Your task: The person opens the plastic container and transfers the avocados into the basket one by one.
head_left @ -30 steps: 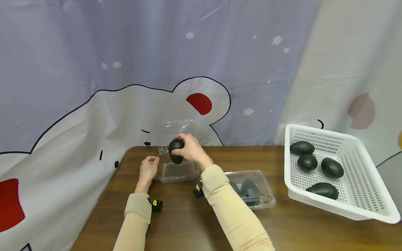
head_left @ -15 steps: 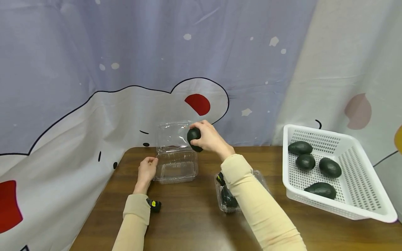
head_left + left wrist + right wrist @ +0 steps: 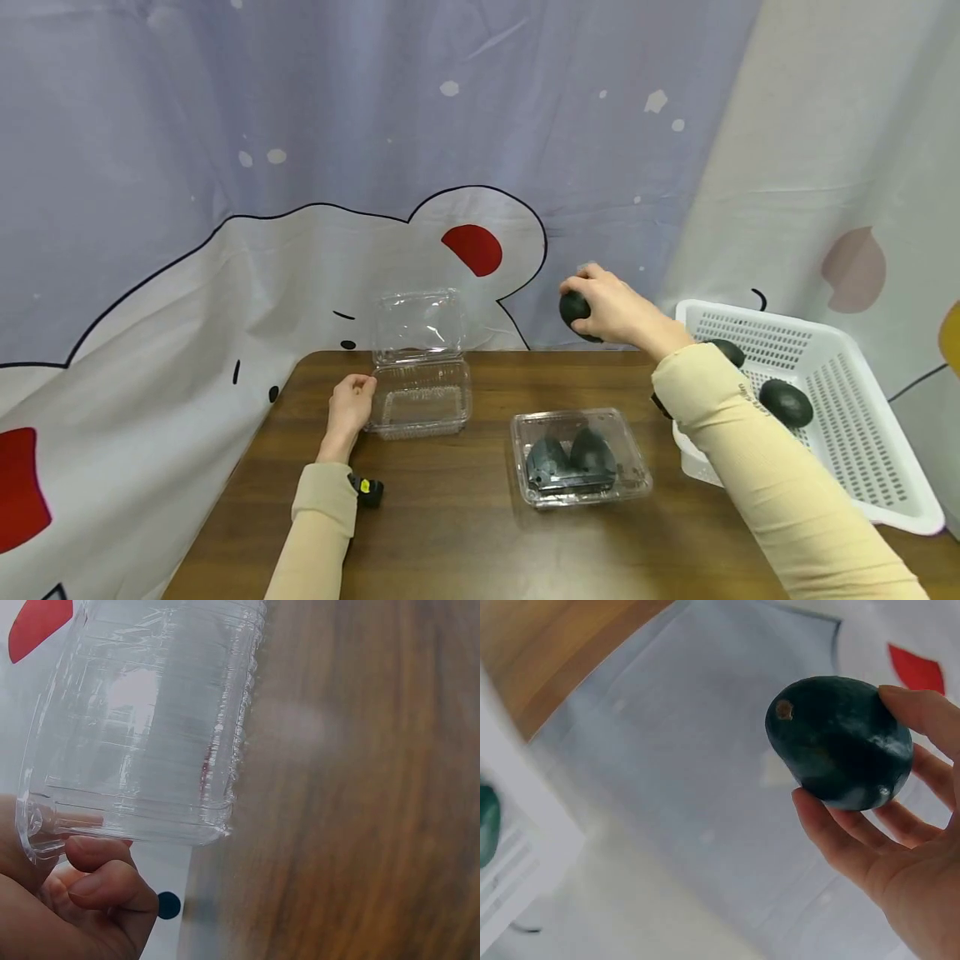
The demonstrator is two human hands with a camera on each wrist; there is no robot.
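1. Head view: the right hand (image 3: 611, 308), at 3 o'clock of centre, grips a dark green avocado (image 3: 576, 310), clear of the table (image 3: 450, 533). The left hand (image 3: 351, 404), at 8 o'clock, pinches the left edge of a clear clamshell (image 3: 422, 406), lid raised. A lidded container (image 3: 628, 454) holding two avocados (image 3: 592, 454) stands at 5 o'clock; a white basket (image 3: 862, 400), partly hidden by the right sleeve (image 3: 795, 475), between 3 and 4.
2. Left wrist view: the left hand, at 8 o'clock, has fingers curled at the clamshell's edge.
3. Right wrist view: the gripped avocado shows a brown stem scar (image 3: 784, 710) at its 10 o'clock.
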